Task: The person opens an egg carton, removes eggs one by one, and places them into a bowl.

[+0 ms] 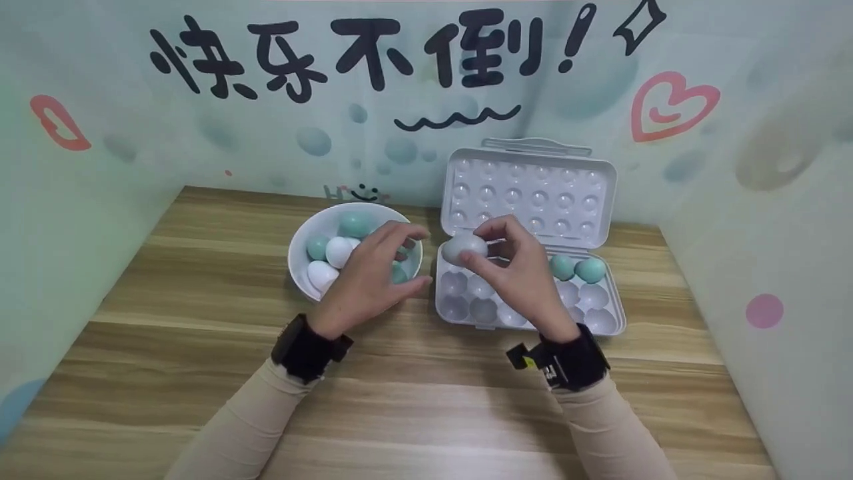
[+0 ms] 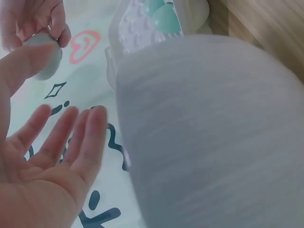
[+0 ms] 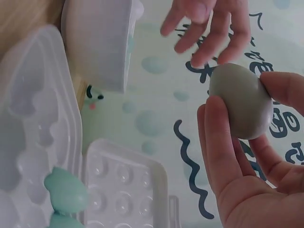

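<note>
My right hand (image 1: 526, 280) pinches a pale grey-green egg (image 3: 241, 102) between thumb and fingers. It holds this egg above the back left of an open egg box (image 1: 483, 327). Two green eggs (image 1: 576, 269) sit in the box's back row on the right; my right hand hides some cups. My left hand (image 1: 366, 273) hovers at the right side of a white bowl (image 1: 296, 267), its fingers spread and holding nothing. Green and white eggs (image 1: 338, 252) lie in the bowl, partly covered by that hand. In the left wrist view, the bowl's outer wall (image 2: 209, 133) fills the right.
The box's dimpled lid (image 1: 530, 193) stands raised at the back, near a printed cloth backdrop (image 1: 266, 133). Bowl and box stand side by side on a wood-grain table (image 1: 400, 400). Cloth walls (image 1: 766, 233) rise along both sides.
</note>
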